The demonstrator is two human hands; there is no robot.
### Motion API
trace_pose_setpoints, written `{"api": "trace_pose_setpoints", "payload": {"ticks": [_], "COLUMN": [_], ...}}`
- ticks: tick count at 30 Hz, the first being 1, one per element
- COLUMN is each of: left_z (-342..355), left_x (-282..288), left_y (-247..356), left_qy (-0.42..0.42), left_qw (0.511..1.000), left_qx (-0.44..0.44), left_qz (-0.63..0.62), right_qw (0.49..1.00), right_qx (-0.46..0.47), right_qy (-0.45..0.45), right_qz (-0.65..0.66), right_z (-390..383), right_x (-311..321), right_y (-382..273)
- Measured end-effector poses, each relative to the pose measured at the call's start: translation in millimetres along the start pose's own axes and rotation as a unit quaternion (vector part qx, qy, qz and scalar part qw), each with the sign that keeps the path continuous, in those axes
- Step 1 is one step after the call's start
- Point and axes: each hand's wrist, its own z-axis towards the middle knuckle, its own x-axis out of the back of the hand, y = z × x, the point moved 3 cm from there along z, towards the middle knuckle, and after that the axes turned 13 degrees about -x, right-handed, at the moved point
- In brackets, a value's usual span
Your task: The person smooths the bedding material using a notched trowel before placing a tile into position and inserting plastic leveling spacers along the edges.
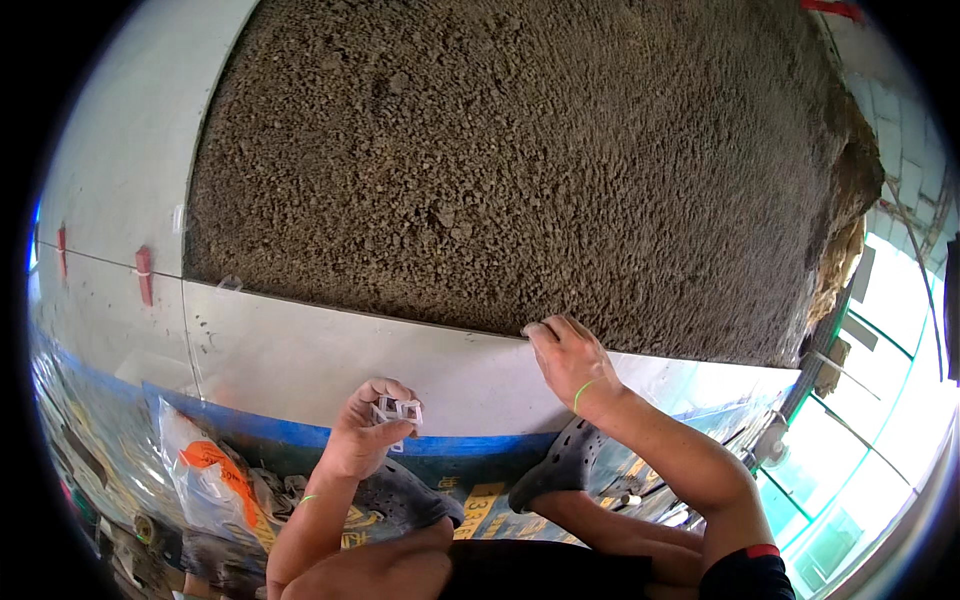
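My left hand (362, 432) is closed around a few white plastic tile levelling clips (409, 411), above the pale floor tile (290, 350). At the far edge of that tile, my right hand (572, 362) has its fingers pinched together, right where the tile meets the rough grey-brown mortar bed (500, 180). Whatever those fingertips hold is hidden. Another clip (230, 284) stands on the same edge, farther left. Two red wedges (145, 276) sit across the joint between the tiles at the left.
Plastic sheeting with a blue border (270, 428) lies along the tile's near side, under my dark clogs (565, 462). A clear and orange plastic bag (212, 470) rests at the left. Broken mortar edging (850, 230) and a bright glazed frame (850, 420) are at the right.
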Motion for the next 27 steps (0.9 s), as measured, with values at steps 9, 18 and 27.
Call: {"api": "trace_pose_setpoints", "payload": {"ticks": [9,18,27], "left_z": [-8.2,-15.1,-18.2], "left_x": [6.0,3.2,11.8], "left_y": [12.2,20.4,16.4], "left_qy": [0.008,0.017,0.004], "left_qw": [0.999,0.998,0.999], "left_qx": [-0.036,-0.053,-0.047], "left_qz": [0.001,0.004,0.01], "right_qw": [0.999,0.996,0.992], "right_qx": [0.033,0.034,0.053], "right_qy": [0.006,-0.03,0.114], "right_qz": [-0.03,-0.082,-0.029], "right_z": [-9.0,-7.8,-15.8], "right_x": [2.5,9.2,9.1], "right_y": [10.1,9.9,-5.2]}}
